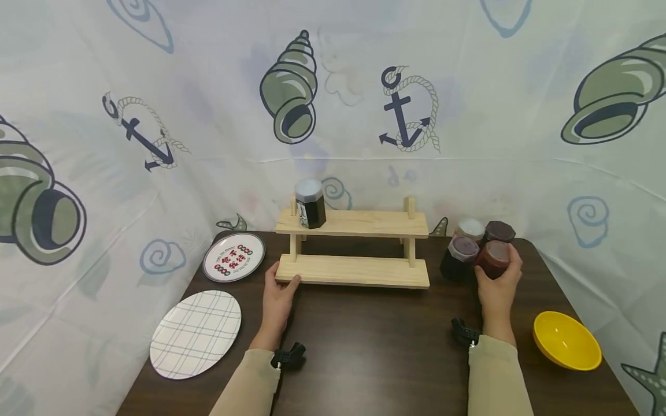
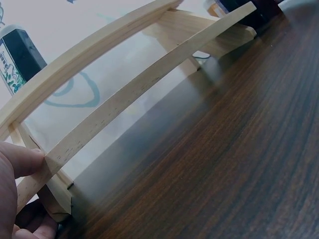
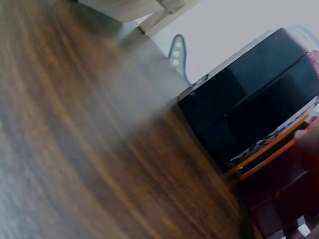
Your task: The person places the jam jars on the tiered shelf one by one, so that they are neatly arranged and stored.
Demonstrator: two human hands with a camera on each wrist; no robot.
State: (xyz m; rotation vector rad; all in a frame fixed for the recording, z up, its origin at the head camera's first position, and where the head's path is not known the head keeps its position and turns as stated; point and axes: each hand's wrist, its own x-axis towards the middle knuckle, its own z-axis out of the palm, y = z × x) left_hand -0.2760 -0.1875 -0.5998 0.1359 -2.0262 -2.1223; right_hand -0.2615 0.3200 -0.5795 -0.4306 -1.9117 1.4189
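A two-tier wooden shelf (image 1: 359,271) stands at the back of the table. My left hand (image 1: 277,301) grips the left end of its lower board, with the thumb on the front edge in the left wrist view. On the upper tier, near the left end, sits a dark jar with a pale lid (image 1: 311,209). Over at the right, my right hand (image 1: 500,294) holds a reddish-brown jar (image 1: 492,260) between thumb and fingers. Close around that jar stand a black jar with a purplish lid (image 1: 458,261), a white-lidded jar (image 1: 470,227) and a dark-lidded jar (image 1: 498,230).
To the left lie a round plate with red lettering (image 1: 212,267) and a white checked plate (image 1: 195,335). A yellow bowl (image 1: 567,341) sits near the right edge of the dark wooden table (image 1: 374,346). A patterned cloth (image 1: 354,133) hangs behind and at both sides.
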